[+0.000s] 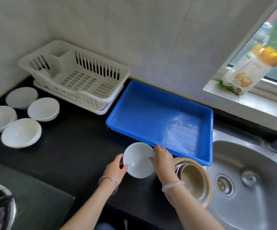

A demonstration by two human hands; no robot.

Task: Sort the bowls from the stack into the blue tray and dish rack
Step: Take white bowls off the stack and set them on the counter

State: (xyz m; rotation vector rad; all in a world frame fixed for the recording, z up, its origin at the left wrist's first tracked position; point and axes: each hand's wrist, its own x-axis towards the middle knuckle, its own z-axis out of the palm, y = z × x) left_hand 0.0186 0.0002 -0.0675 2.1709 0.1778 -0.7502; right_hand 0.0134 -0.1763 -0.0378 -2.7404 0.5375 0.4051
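A small white bowl (138,161) is held over the black counter by both hands. My left hand (115,168) grips its left rim. My right hand (162,157) pinches its right rim. Just right of it stands the stack of bowls (195,179), beige with a tan rim, at the sink's edge, partly hidden by my right wrist. The blue tray (151,103) lies behind the hands with nothing in it. The white dish rack (78,75) stands at the back left, also holding nothing.
Several white bowls (21,132) sit on the black counter (78,138) at the left. A steel sink (250,180) is at the right. A food packet (248,72) leans on the window sill. A dark stove top (26,193) lies at the near left.
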